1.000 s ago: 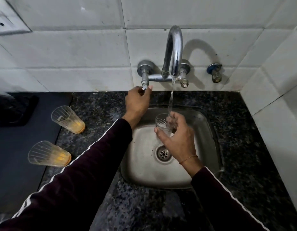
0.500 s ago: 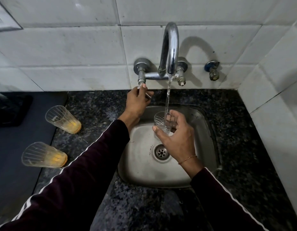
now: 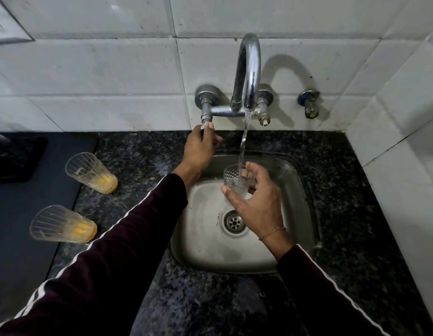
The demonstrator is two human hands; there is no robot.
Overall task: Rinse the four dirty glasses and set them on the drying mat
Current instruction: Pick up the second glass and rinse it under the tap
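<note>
My right hand (image 3: 256, 202) grips a small glass (image 3: 237, 178) upright over the sink (image 3: 205, 238) under the running stream, my left hand (image 3: 201, 149) pinching the tap handle (image 3: 207, 124); I should swirl, tip it out, keeping my grip firm on wet glass.

Sink (image 3: 203, 248) below faucet (image 3: 248, 76), two glasses (image 3: 91, 173) left of sink, beside mat (image 3: 21, 238)

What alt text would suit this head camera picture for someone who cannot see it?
A right hand holds a glass under a running tap over a steel sink, while the left hand grips the tap handle. Two dirty glasses stand on the counter beside a dark mat.
</note>
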